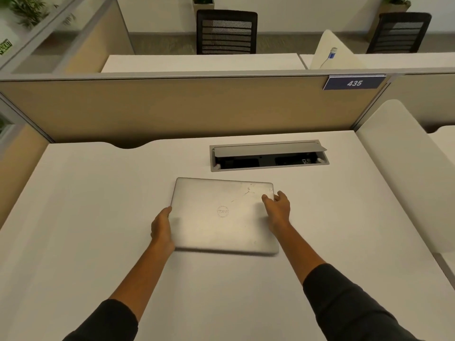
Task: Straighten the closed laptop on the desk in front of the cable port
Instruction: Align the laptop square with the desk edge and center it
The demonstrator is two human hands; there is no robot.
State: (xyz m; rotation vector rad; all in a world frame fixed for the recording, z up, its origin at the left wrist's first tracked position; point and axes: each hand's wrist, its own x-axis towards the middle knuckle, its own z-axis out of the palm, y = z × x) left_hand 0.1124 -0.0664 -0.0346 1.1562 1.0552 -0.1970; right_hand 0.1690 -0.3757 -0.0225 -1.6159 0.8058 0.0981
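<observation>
A closed silver laptop [222, 214] lies flat on the white desk [86, 217], just in front of the cable port [269, 157], whose grey flap stands open. The laptop sits slightly left of the port, its edges a little skewed to the port's frame. My left hand [162, 228] grips the laptop's left edge near the front corner. My right hand [278, 209] holds the right edge near the back corner, thumb on the lid and fingers around the side.
A tan partition [172, 107] with a blue "435" sign [354, 82] backs the desk. A white divider [403, 163] borders the right side. Black mesh chairs [226, 32] stand at the desks beyond.
</observation>
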